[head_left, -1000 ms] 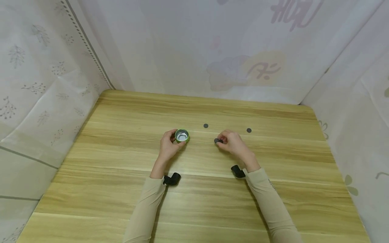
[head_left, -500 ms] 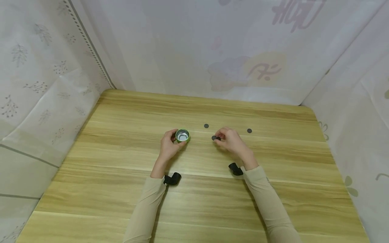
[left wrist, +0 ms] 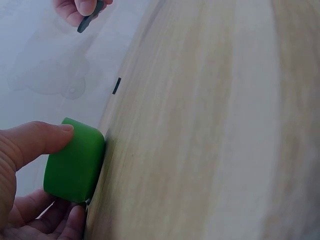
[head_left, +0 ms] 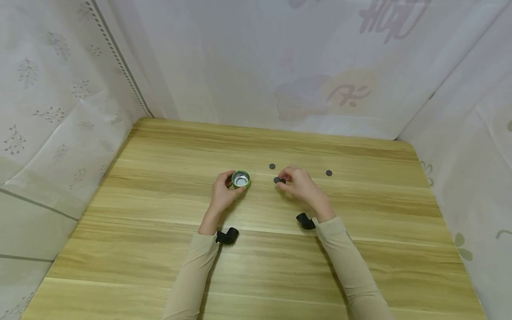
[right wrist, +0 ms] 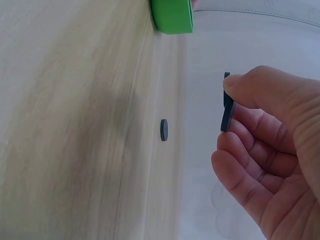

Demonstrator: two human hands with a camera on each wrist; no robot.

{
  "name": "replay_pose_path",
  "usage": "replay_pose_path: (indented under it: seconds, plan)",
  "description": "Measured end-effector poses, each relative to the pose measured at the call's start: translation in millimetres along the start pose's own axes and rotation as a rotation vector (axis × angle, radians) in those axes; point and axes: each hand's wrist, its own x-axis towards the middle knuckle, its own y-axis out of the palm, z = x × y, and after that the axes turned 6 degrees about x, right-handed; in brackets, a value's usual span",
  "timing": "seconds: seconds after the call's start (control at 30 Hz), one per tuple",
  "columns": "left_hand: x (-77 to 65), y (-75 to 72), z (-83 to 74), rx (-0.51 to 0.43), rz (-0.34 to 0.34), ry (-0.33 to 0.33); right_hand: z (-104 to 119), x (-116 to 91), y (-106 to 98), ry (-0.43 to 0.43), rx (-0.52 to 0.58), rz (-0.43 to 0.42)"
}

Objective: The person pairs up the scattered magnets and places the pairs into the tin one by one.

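Note:
A small round green tin (head_left: 241,181) with a silvery inside stands upright on the table, its mouth facing up. My left hand (head_left: 225,191) grips its side, thumb on the near wall and fingers round the far wall. To its right, my right hand (head_left: 301,184) pinches two thin black discs (right wrist: 227,117) that overlap each other, held above the tabletop. In the left wrist view the green wall (left wrist: 75,160) of the tin fills the grasp. One more dark disc (head_left: 272,166) lies flat beyond the hands, between the tin and my right hand.
Another dark disc (head_left: 329,173) lies on the wooden table (head_left: 256,275) to the right of my right hand. Pale printed curtains (head_left: 224,66) hang behind and along both sides. A black wrist camera (head_left: 227,236) juts from the left sleeve, another (head_left: 306,221) from the right.
My right hand has moved slightly left and away from me, bringing the two pinched discs nearer the tin. The left hand and tin have stayed in place.

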Motion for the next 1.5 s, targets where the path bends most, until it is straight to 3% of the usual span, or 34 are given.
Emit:
replay_pose_path:
  seconds: [1.5]
  plan:
    - [-0.2, -1.7, 1.9, 0.006, -0.018, 0.039, 37, 39, 17, -0.110, 0.004, 0.014]
